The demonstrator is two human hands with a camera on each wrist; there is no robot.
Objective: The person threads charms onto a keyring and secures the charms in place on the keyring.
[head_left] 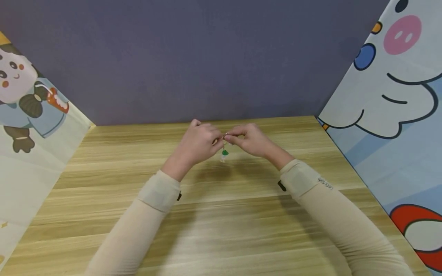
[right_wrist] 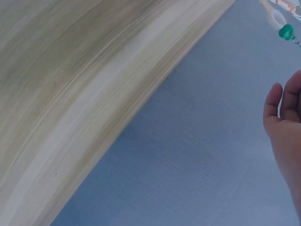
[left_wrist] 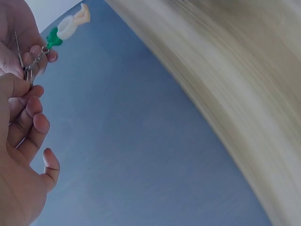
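Note:
Above the wooden table, both hands meet at a small keychain. My left hand pinches its metal split ring between thumb and fingertips. A short chain leads from the ring to a charm with a green top, a white middle and a peach end, dangling below the fingers. From the other side my right hand pinches a thin metal piece right beside the ring; its kind I cannot tell. In the right wrist view the right fingers are partly cut off by the frame.
The wood-grain table runs under both forearms. A plain grey-blue panel rises at its back edge. Cartoon-printed panels stand along the left and right sides.

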